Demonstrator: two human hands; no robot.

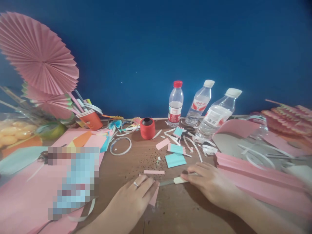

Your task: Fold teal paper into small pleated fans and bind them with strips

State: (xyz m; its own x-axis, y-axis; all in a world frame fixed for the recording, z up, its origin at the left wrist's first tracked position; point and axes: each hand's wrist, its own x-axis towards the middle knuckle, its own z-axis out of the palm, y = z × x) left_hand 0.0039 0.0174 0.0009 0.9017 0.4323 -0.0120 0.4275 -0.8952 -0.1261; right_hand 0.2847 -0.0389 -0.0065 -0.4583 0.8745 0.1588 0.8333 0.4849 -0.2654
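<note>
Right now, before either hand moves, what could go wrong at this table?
The right hand holds what looks like a pale-handled cutter pointing at the left hand, so a slip might nick the fingers on the pink paper. The narrow pink strip lies loose just beyond that hand and could be brushed away.

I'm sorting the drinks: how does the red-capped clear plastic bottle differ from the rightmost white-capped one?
The red-capped bottle looks nearly upright; the white-capped bottle leans right in this view. The red-capped bottle appears smaller, the white-capped bottle larger. The white-capped bottle's label shows a barcode; the red-capped bottle's shows none. Both are clear, capped and labelled.
</note>
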